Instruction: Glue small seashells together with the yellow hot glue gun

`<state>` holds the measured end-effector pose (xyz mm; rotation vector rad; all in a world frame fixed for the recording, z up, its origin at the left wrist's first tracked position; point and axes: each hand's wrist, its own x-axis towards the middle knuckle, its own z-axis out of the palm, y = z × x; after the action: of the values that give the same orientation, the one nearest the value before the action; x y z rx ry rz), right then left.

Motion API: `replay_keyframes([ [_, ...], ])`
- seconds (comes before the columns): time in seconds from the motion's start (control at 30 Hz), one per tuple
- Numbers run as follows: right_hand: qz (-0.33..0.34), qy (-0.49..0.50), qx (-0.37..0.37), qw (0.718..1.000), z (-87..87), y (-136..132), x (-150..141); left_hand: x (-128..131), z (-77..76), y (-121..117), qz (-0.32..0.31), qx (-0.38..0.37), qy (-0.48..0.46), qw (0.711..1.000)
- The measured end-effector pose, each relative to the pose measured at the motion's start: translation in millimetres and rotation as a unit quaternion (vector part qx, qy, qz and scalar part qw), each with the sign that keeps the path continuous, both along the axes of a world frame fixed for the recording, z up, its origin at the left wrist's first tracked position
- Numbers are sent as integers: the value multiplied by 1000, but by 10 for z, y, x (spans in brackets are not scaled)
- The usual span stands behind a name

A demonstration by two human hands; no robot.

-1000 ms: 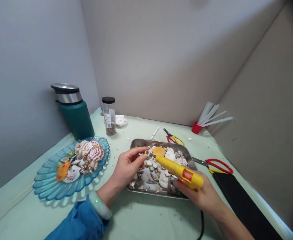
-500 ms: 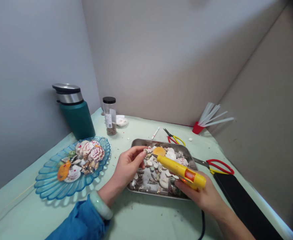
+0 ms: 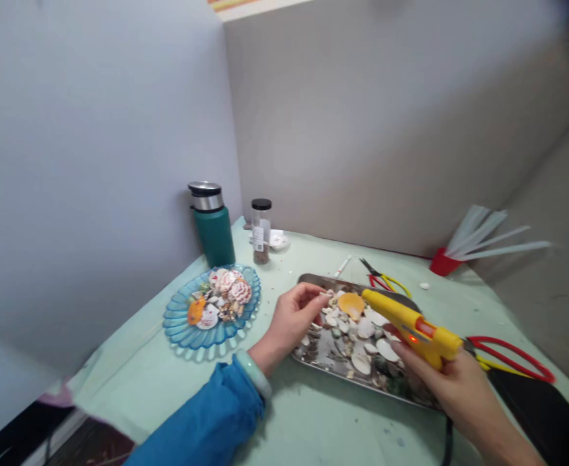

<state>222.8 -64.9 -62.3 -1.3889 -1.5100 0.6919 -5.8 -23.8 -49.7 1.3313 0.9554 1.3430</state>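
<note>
My left hand pinches a small pale shell between thumb and fingertips, over the left side of a metal tray. Its fingers hide most of that shell. In my right hand is a yellow hot glue gun, its orange light lit. The gun points left over the tray, its nozzle end apart from my left fingertips. Inside the tray lie several loose shells, among them an orange scallop shell and a white shell.
Left of the tray, a blue scalloped plate holds shells. Behind stand a green flask and a clear jar. A red cup of glue sticks, small pliers, red-handled scissors and a black slab are to the right.
My view has turned left, so everything sits further right in the picture. The glue gun's nozzle has drawn away from my left fingertips. My left hand still pinches the shell.
</note>
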Motion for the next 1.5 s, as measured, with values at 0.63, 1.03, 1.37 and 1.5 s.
replay_keyframes([
  [0.63, -54, -14, -29, 998, 41, 29, -36, -1633, 246, -392, 298, 83, 521, 795],
  [1.03, -42, -6, -13, 999, -18, 37, -9, -1861, 368, -406, 323, 30, 590, 739],
  [1.37, -38, 51, -45, 997, 117, -26, -64, -980, 357, -459, 153, 84, 448, 877],
  [1.5, -44, 76, -58, 994, 147, -37, -92, -548, 277, -363, 66, 153, 481, 861],
])
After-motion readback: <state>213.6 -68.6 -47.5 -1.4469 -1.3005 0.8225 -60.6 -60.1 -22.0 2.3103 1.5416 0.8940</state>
